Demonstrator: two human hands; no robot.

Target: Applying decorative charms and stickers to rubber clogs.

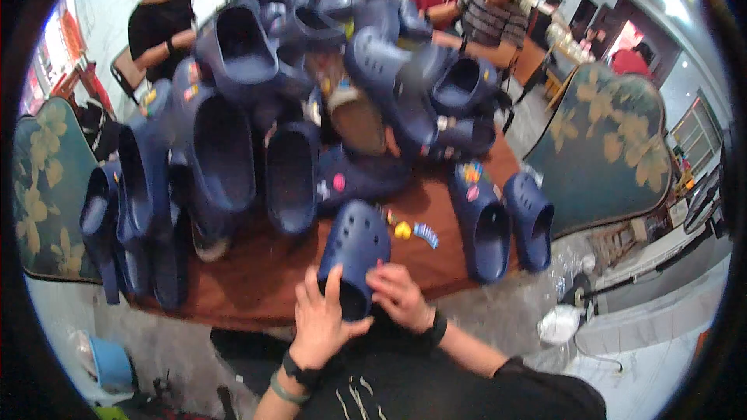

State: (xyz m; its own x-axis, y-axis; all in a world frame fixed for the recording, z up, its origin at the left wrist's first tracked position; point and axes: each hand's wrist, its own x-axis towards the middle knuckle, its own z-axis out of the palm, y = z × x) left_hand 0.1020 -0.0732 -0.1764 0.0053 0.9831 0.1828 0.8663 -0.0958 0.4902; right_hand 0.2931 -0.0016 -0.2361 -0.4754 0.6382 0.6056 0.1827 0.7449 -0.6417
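A navy clog (356,235) with round vent holes sits at the table's near edge, toe pointing away from me and its opening toward me. My left hand (320,325) grips its left side and heel end, thumb and fingers spread around it. At its right side my right hand (401,295) is closed, fingertips pinched together against the clog; a tiny reddish spot shows there, too small to name. Just beyond the clog lie a small yellow charm (402,229) and a blue-and-white charm (426,236).
Navy clogs (222,148) are heaped across the brown-covered table (249,280). A pair with charms (489,237) stands at the right. Patterned chair backs (603,148) flank the table. Other people (490,19) sit at its far side. A blue bin (110,362) stands lower left.
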